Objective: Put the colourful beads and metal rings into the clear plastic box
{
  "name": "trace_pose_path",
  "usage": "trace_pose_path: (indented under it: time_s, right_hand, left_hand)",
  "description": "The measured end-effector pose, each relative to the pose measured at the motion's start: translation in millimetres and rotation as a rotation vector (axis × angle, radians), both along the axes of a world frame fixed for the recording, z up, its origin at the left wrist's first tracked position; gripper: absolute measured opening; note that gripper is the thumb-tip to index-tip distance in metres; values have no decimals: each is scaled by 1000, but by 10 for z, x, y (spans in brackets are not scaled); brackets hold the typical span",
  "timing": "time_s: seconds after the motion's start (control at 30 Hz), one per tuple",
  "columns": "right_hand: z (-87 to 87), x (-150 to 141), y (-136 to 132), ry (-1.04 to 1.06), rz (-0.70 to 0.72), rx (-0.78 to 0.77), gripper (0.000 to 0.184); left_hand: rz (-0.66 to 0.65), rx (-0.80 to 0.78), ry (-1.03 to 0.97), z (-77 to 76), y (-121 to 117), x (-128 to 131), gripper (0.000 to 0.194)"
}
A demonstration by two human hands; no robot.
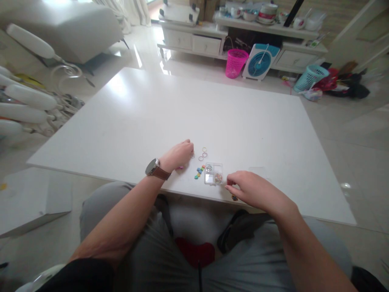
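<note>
A small clear plastic box (pixel 213 173) with compartments sits near the front edge of the white table (pixel 194 117). Beside it lie a few small rings (pixel 204 153) and a cluster of colourful beads (pixel 199 171). My left hand (pixel 179 155), with a brown-strapped watch on the wrist, rests curled on the table just left of the rings, fingertips pinched on something I cannot make out. My right hand (pixel 252 189) lies at the table edge right of the box, fingers bent and pressed down near a tiny dark piece (pixel 234 198).
A pink basket (pixel 236 62), a blue-and-white fan (pixel 259 62) and a teal basket (pixel 310 78) stand on the floor beyond the table, before a white cabinet (pixel 197 42). A white box (pixel 27 202) sits on the floor at left.
</note>
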State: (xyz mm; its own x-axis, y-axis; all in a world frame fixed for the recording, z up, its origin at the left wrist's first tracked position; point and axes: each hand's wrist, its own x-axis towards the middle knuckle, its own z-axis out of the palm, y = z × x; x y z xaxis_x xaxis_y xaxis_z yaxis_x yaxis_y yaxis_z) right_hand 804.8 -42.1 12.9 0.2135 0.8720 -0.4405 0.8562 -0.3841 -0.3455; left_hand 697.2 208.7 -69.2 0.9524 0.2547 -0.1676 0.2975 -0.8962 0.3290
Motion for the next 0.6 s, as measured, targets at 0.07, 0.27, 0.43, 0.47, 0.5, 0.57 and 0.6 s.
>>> trace_pose_path:
  time_s: [0.07, 0.27, 0.43, 0.47, 0.5, 0.57, 0.6]
  right_hand:
    - [-1, 8, -1, 4, -1, 2, 28]
    - [23, -8, 14, 9, -14, 3, 26]
    - [20, -35, 19, 9, 4, 25, 23]
    - [10, -35, 15, -3, 9, 35, 22]
    - [-5, -32, 12, -22, 10, 51, 21]
    - [-45, -27, 8, -76, -9, 108, 19]
    - [-70, -25, 11, -102, -29, 154, 18]
  left_hand:
    - [-11, -17, -46, 38, 8, 5, 18]
    - [20, -103, -104, 153, -14, 33, 19]
    - [44, -241, -212, 234, -88, 42, 21]
    - [51, -289, -220, 248, -105, 43, 21]
    - [54, -345, -222, 262, -124, 43, 20]
    - [43, -470, -228, 293, -172, 45, 17]
    - [30, -533, -232, 308, -201, 47, 16]
